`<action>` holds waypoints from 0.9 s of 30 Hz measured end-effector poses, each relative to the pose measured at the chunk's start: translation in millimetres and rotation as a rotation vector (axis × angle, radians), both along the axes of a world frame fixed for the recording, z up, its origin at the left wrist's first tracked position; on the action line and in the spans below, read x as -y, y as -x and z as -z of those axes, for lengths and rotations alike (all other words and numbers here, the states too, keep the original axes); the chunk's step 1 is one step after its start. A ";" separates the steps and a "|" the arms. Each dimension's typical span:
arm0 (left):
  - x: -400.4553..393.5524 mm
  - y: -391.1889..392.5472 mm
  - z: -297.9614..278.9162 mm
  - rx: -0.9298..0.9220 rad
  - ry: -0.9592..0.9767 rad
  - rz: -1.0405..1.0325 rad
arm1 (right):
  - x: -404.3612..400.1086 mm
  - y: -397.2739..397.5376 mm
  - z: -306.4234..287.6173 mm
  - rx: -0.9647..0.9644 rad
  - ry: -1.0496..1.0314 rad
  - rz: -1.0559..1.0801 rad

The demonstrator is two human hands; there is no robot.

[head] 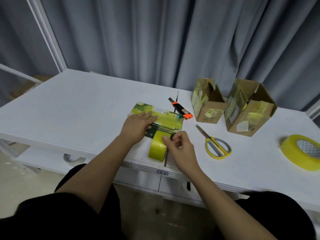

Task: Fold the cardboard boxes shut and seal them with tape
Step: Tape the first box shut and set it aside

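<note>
The left hand presses flat on the green box; the right hand pinches the tape roll. Scissors and a knife lie beside them.

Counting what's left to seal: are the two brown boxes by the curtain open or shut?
Open. Both brown boxes have top flaps standing up, showing their insides.

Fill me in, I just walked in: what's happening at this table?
A person is taping a flat green printed box. The left hand presses it to the white table; the right hand holds a yellow tape roll on it. Two brown boxes stand open behind the scissors.
</note>
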State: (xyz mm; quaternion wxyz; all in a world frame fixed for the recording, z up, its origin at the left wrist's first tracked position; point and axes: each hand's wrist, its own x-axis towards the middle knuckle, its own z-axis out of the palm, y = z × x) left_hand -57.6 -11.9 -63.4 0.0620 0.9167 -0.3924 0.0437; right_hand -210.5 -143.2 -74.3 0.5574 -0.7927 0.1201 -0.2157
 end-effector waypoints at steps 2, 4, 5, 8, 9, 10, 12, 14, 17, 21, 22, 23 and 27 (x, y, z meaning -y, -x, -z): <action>-0.9 1.6 -2.7 0.005 -0.010 0.003 | -8.7 2.1 -1.2 -0.099 -0.046 -0.058; -1.3 3.7 -5.8 0.052 -0.044 -0.002 | -11.8 2.1 -5.5 -0.138 -0.120 -0.083; -1.0 5.1 -7.5 0.087 -0.075 -0.004 | -11.3 3.1 -8.9 -0.147 -0.154 -0.076; -0.5 9.2 -17.2 0.179 -0.090 -0.015 | -1.9 7.3 -20.4 -0.123 -0.206 -0.022; -0.6 11.4 -21.8 0.203 -0.063 -0.010 | 3.0 8.5 -27.3 -0.099 -0.224 0.006; -0.7 14.0 -26.6 0.220 -0.033 -0.003 | 8.9 8.5 -35.1 -0.072 -0.244 0.039; -0.9 21.8 -34.8 0.225 0.006 -0.009 | 21.4 4.7 -52.4 -0.027 -0.262 0.083; -1.8 30.1 -39.3 0.165 0.044 -0.054 | 29.8 -2.6 -68.3 0.005 -0.234 0.063; -5.3 38.1 -41.3 0.054 0.120 -0.141 | 34.7 -12.6 -76.0 0.054 -0.270 -0.086; -3.1 39.1 -40.4 0.091 0.204 -0.188 | 31.9 -32.0 -71.9 0.186 -0.131 -0.042; -1.9 39.1 -36.2 0.062 0.165 -0.174 | 30.8 -39.0 -69.8 0.196 -0.089 -0.007; -1.2 40.2 -30.4 0.006 0.108 -0.164 | 29.7 -46.1 -66.9 0.192 -0.062 -0.001; -4.3 43.5 -6.9 -0.031 -0.063 -0.192 | 26.1 -67.1 -55.9 0.082 0.040 -0.135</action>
